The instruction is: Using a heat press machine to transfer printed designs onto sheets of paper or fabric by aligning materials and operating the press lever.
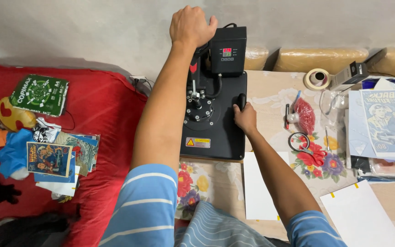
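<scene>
A black heat press [213, 114] stands on the desk [270, 98], at its left end next to a red bed [110, 119]. The press is a flat, square-edged machine with a matte black upper plate, a round hub with bolts near its middle, a yellow-and-white warning label at its near edge, and a black control box [228, 50] at the back showing a small lit display above a row of buttons. A cable runs from the box down to the plate.

The left hand [192, 25] is closed over the top of the press's handle at the back, fingers wrapped around it. The right hand [245, 118] grips a short black knob [242, 100] at the plate's right edge.

The desk wears a pale cloth with red and yellow flowers. On it lie 2 white sheets [259, 185], a pair of scissors [300, 142], a red mesh bag [305, 114], a roll of tape [317, 78] and a stack of printed posters [389, 123]. Printed cards [49, 158] and a green packet [40, 94] lie on the bed.
</scene>
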